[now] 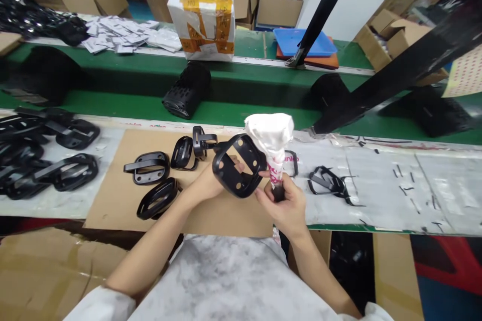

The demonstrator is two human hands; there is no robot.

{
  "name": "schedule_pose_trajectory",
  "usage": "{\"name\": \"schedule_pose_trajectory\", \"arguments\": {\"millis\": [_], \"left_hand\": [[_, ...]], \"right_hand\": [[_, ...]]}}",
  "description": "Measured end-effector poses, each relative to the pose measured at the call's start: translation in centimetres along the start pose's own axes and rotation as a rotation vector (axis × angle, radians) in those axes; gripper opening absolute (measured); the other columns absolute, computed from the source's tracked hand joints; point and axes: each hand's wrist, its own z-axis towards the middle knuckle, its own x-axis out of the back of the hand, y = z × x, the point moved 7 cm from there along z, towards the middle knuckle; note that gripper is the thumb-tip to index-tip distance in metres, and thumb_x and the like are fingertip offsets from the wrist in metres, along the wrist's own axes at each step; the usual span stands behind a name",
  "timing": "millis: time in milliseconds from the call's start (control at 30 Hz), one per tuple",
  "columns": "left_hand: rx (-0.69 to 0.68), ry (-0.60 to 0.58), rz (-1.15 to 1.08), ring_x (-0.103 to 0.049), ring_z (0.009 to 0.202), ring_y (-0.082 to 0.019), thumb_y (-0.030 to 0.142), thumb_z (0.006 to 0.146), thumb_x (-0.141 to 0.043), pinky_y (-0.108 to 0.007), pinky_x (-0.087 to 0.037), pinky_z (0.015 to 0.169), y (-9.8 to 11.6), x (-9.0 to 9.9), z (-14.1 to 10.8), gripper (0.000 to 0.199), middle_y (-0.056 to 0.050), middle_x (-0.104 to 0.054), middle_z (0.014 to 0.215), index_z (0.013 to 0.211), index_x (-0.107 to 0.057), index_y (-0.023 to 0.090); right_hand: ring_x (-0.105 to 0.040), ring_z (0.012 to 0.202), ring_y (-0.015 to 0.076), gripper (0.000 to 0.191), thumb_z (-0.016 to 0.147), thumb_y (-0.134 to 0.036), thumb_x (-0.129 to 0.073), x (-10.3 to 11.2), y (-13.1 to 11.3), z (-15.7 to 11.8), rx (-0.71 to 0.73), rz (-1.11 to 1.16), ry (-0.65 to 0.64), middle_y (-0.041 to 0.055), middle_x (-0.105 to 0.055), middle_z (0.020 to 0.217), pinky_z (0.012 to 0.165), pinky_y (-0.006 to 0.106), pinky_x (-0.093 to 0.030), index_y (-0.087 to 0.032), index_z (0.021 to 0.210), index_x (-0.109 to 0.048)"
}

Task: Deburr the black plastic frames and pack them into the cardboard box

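My left hand (211,179) is closed on a black plastic frame with a strap-like handle (246,186), raised above the cardboard sheet and tilted so its open side and round holes show. Part of the fingers shows through its opening. In my right hand (289,206) is a mallet-like tool (269,133), its head wrapped in white cloth or plastic and its handle bound with white and pink wrapping. The right fingertips come up to the frame's right edge; whether they touch it I cannot tell. Several similar black frames (151,174) lie on the cardboard beside my left forearm.
Under the work lies a cardboard sheet (113,198). More black frames (77,173) are heaped at left. Thin black scraps (331,184) lie at right. Beyond runs a green conveyor (241,103) with black perforated housings (188,91). A dark slanted post (376,83) crosses the right side.
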Motion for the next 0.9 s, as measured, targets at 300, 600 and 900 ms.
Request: {"name": "schedule_pose_trajectory", "arguments": {"millis": [300,600,900], "left_hand": [[0.259,-0.159,0.227,-0.055,0.066,-0.018,0.067,0.101,-0.032,-0.030,-0.038,0.065,-5.7,-0.2,-1.6,0.060,0.001,-0.057,0.065,0.067,-0.050,0.021],[0.085,0.111,0.704,-0.068,0.085,-0.024,0.041,0.096,-0.059,-0.032,-0.047,0.072,-6.7,-0.9,2.2,0.021,-0.007,-0.072,0.094,0.095,-0.062,0.020],[-0.017,0.161,0.914,-0.070,0.100,-0.031,0.028,0.095,-0.058,-0.043,-0.051,0.098,-7.4,-2.0,3.4,0.022,-0.016,-0.077,0.093,0.094,-0.074,0.014]], "right_hand": [[-0.032,0.041,0.0078,0.039,0.086,-0.057,-0.073,-2.9,6.0,2.5,-0.416,0.199,-0.112,-0.0093,-0.042,0.049,0.040,0.022,-0.028,-0.022,0.080,-0.057],[-0.030,0.036,0.0070,0.046,0.080,-0.063,-0.077,-3.9,7.9,5.9,-0.450,0.300,-0.034,-0.0126,-0.037,0.046,0.036,0.021,-0.026,-0.023,0.084,-0.054],[-0.043,0.053,0.0114,0.047,0.087,-0.054,-0.073,-2.1,7.3,5.4,-0.303,0.052,0.053,-0.0072,-0.047,0.063,0.050,0.024,-0.041,-0.016,0.115,-0.068]]}}
